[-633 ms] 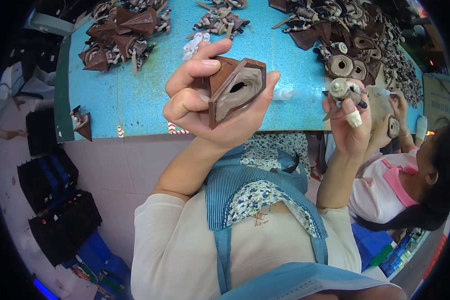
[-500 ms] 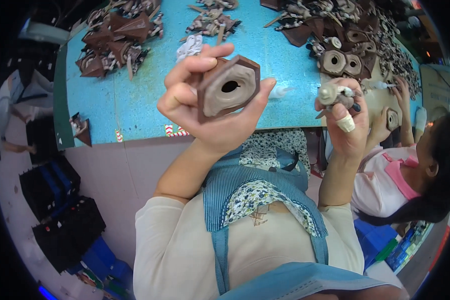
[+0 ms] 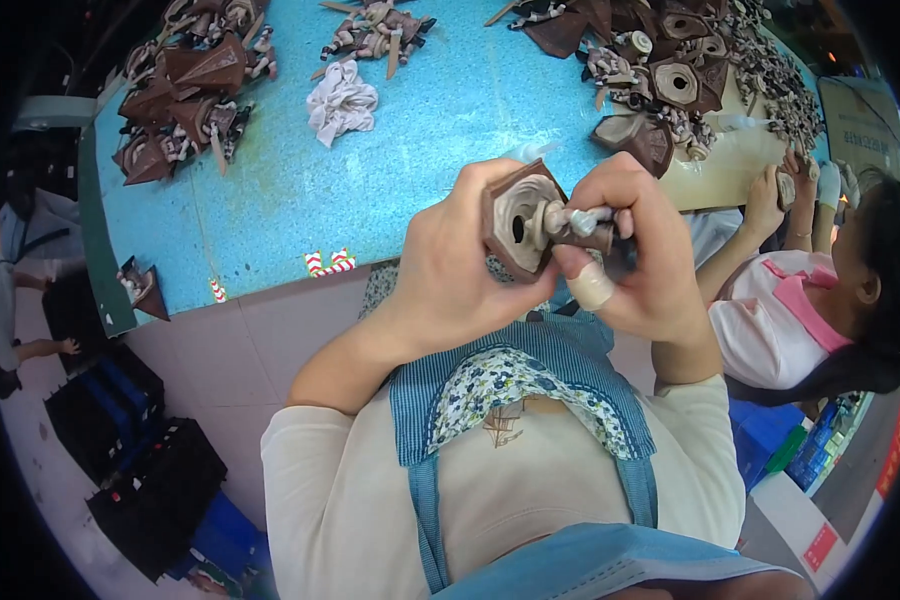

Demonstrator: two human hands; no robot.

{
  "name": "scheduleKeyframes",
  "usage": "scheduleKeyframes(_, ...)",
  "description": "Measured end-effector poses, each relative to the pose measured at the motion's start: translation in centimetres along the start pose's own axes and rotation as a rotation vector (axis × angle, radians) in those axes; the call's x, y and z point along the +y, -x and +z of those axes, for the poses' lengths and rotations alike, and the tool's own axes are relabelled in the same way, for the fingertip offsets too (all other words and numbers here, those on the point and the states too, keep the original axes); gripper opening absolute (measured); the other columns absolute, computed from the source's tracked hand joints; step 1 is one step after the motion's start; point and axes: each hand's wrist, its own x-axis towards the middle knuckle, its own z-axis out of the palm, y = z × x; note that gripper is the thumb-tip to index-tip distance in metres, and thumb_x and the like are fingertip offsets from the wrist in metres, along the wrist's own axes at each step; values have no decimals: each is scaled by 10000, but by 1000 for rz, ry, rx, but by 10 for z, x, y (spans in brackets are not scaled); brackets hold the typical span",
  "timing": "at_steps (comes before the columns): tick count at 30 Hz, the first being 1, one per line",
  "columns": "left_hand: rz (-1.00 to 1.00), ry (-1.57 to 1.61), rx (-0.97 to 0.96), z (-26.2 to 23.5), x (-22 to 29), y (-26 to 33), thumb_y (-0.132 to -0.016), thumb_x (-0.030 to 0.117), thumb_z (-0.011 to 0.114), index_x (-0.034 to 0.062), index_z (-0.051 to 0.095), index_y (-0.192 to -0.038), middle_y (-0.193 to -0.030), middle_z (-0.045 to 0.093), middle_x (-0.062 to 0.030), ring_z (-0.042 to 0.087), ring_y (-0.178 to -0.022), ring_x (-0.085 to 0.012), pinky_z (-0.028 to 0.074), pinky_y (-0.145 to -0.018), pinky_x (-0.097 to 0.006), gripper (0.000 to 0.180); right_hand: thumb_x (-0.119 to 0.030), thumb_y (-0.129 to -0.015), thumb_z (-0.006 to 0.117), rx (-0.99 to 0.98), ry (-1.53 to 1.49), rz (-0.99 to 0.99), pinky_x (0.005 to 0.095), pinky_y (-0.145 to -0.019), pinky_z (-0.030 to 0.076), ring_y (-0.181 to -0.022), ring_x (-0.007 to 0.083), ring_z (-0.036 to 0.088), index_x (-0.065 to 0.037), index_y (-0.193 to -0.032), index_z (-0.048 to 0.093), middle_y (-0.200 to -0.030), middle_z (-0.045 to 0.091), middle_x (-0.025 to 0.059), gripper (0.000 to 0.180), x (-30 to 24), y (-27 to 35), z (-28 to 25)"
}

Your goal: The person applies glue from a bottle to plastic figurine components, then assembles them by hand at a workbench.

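Note:
My left hand [image 3: 445, 265] is closed round a brown, many-sided hollow piece [image 3: 500, 215], with its beige inner face and dark central hole turned toward my right. In my right hand [image 3: 655, 255], thumb and fingers pinch a small painted figurine [image 3: 580, 228]. The figurine's round pale end sits right at the hole; whether it has entered cannot be told. A pale wrap [image 3: 591, 287] covers my right thumb. Just beyond my hands, a small bottle with a clear tip [image 3: 532, 152] lies on the blue table [image 3: 270, 200], partly hidden.
A crumpled white cloth [image 3: 342, 102] lies near the table's middle. Brown pieces and figurines pile up at the left [image 3: 195, 85] and right [image 3: 675, 82]. One figurine piece [image 3: 142, 290] rests by the front left edge. At my right, a co-worker [image 3: 785, 320] handles similar parts.
My hands have come together, bringing the figurine's round end to the brown piece's hole. The brown piece has turned to face right. A brown piece now shows at the near edge of the right pile.

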Motion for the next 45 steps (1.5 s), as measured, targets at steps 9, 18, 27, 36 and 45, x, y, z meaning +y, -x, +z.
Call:
scheduleKeyframes(9, 166, -218, 215, 12, -10, 5, -646, 171, 840, 14, 497, -1134, -920, 652, -109, 677, -746, -281, 540, -622, -340, 616, -47, -622, 664, 59, 369, -183, 382, -576, 406, -654, 296, 507, -17, -894, 514, -785, 480, 125, 312, -13, -8, 15)
scheduleKeyframes(18, 318, -158, 131, 10, -7, -2, -650, 161, 827, 18, 491, -1106, -859, 643, -110, 659, -682, -281, 525, -599, -333, 584, -111, -558, 600, 49, 97, -212, 380, -501, 393, -559, 296, 481, -18, -789, 498, -710, 441, 119, 270, -9, -6, 12)
scheduleKeyframes(27, -331, 552, -294, -5, -1, -1, -632, 86, 791, 24, 457, -1172, -994, 610, -48, 594, -936, -118, 487, -836, -289, 638, -156, -587, 567, -129, 28, -249, 354, -561, 388, -645, 275, 483, -19, -839, 522, -806, 489, 120, 290, 13, -23, 3)
scheduleKeyframes(36, -745, 1205, -475, -35, -20, 5, -653, 169, 768, -19, 443, -1226, -1120, 526, -112, 566, -1039, -203, 480, -915, -316, 685, -263, -648, 593, -190, -104, -487, 387, -812, 405, -908, 286, 516, 6, -1037, 561, -1018, 524, 160, 475, 29, -42, 5)
scheduleKeyframes(45, -266, 1138, 66, -101, -42, -19, -868, 213, 719, -51, 473, -1307, -1141, 609, -183, 629, -905, -190, 545, -782, -321, 567, -6, -629, 647, 149, -38, 51, 394, -965, 407, -1135, 333, 490, -17, -1305, 461, -1258, 479, 185, 702, 73, 3, 18)
